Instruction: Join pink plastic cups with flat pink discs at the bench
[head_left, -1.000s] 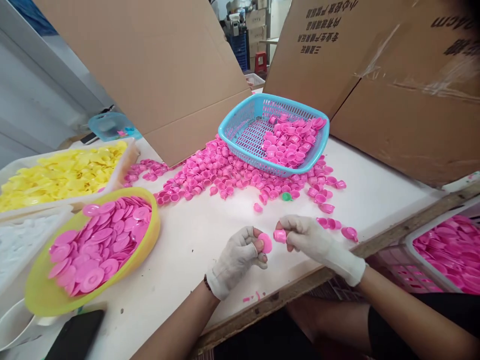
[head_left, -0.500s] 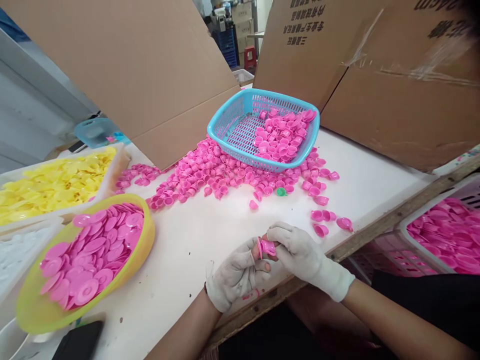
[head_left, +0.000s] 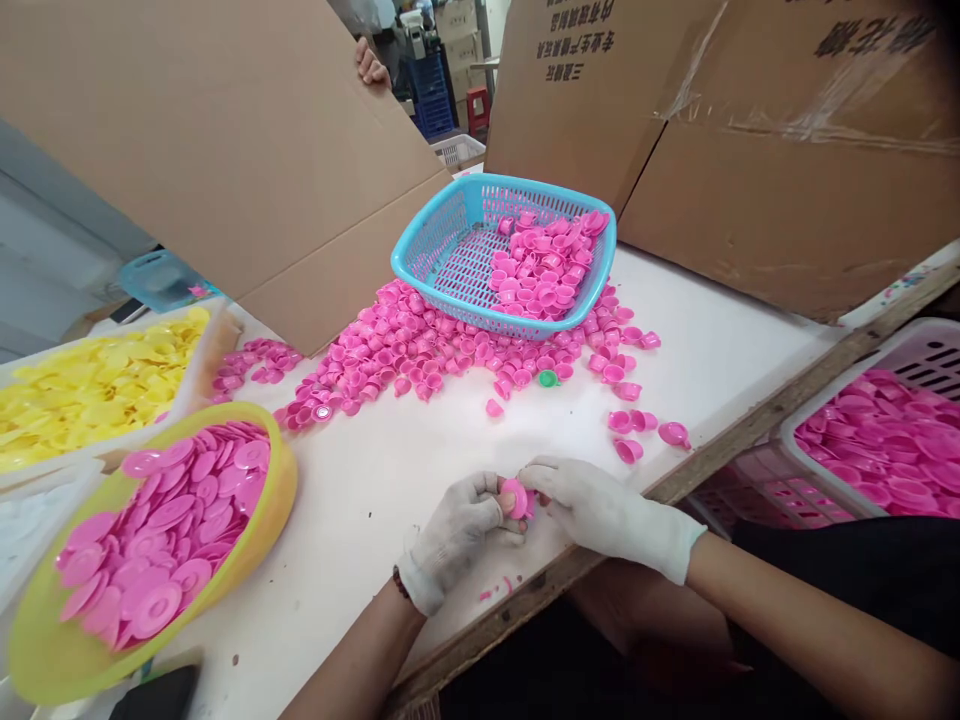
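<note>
In white gloves with bare fingertips, my left hand (head_left: 454, 535) pinches a small pink toy saucer (head_left: 514, 498) above the table's front edge. The saucer's flat face is turned toward me. Behind it shows part of a pink toy cup (head_left: 531, 504), touching or very near the saucer. My right hand (head_left: 600, 505) is closed at the cup's side; its fingertips are partly hidden. Beyond my hands spreads a heap of pink toy cups (head_left: 420, 345), with one green cup (head_left: 548, 379) at its near edge.
A blue basket (head_left: 405, 262) of pink cups sits on the heap. At left stand a yellow bowl (head_left: 283, 485) of pink saucers and a tray of yellow pieces (head_left: 105, 375). Cardboard (head_left: 247, 150) rises behind, gripped by another person's hand (head_left: 370, 63). A crate (head_left: 795, 440) stands right.
My left hand has rolled over, turning the saucer from edge-on to face me. Another person's hand has appeared on the cardboard's edge. The whole view has shifted slightly.
</note>
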